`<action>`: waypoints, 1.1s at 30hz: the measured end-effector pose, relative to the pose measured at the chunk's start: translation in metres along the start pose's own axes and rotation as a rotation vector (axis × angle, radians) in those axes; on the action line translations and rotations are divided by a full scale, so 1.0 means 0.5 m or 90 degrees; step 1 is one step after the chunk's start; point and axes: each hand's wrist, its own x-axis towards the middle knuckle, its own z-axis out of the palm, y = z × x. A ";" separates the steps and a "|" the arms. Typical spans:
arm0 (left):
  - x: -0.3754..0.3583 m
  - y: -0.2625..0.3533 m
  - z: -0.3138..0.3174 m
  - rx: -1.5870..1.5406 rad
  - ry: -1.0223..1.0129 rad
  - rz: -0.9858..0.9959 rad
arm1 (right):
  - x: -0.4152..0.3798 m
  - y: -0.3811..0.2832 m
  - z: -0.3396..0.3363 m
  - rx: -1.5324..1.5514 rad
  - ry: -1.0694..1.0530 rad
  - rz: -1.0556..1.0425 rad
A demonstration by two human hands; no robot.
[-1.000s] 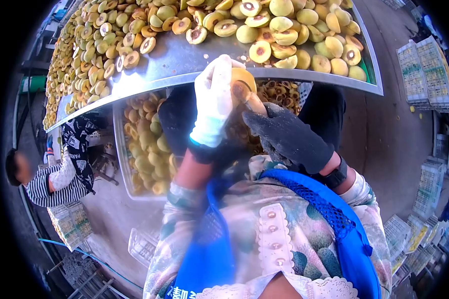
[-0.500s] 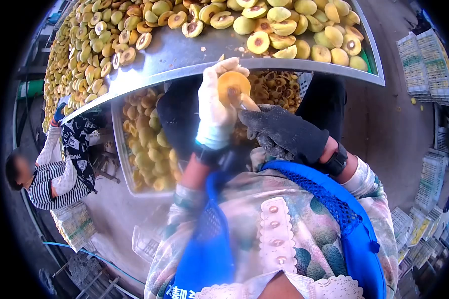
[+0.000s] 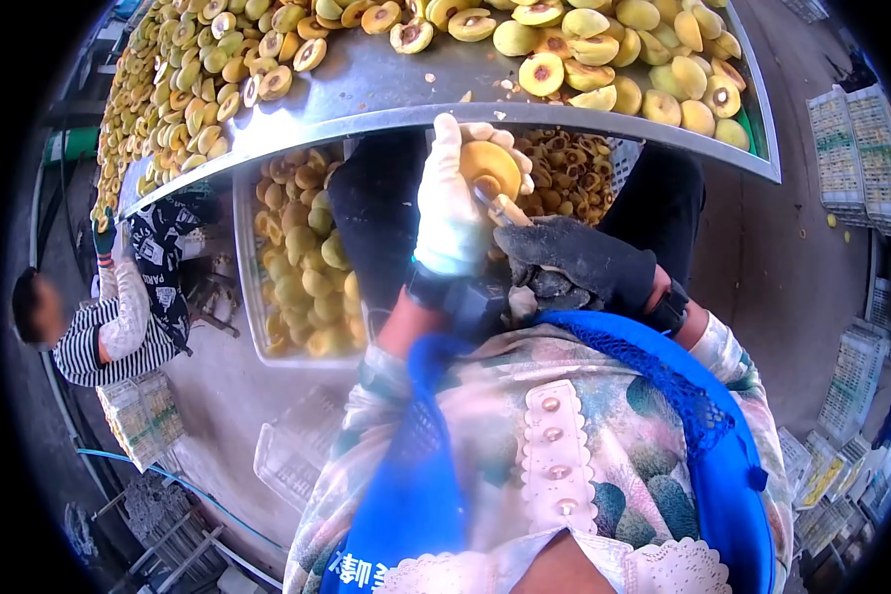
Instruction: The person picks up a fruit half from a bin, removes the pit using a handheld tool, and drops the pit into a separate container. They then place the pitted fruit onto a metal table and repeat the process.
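My left hand [image 3: 449,203], in a white glove, is wrapped round a yellow peach half [image 3: 495,163] with its cut face turned up. In my right hand [image 3: 589,265], gloved in dark grey, is a pitting tool with a light wooden handle [image 3: 508,211]. The metal end of the tool sits at the middle of the peach's cut face. Both hands are just in front of the metal table edge [image 3: 366,117], over my lap. Many peach halves [image 3: 543,74] lie on the table above them.
A white crate [image 3: 257,342] of peach halves stands at left below the table. Another container with darker, hollowed halves [image 3: 569,168] is behind my hands. A person in a striped top [image 3: 119,342] works at far left. Stacked crates [image 3: 861,158] line the right side.
My left fingers have spread further round the peach half, and the tool end now shows at its centre. The view has shifted slightly. The other person's arm has moved at the table.
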 end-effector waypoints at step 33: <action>0.428 0.268 -0.028 1.535 -0.196 0.331 | -0.065 0.144 -0.035 0.016 0.265 0.170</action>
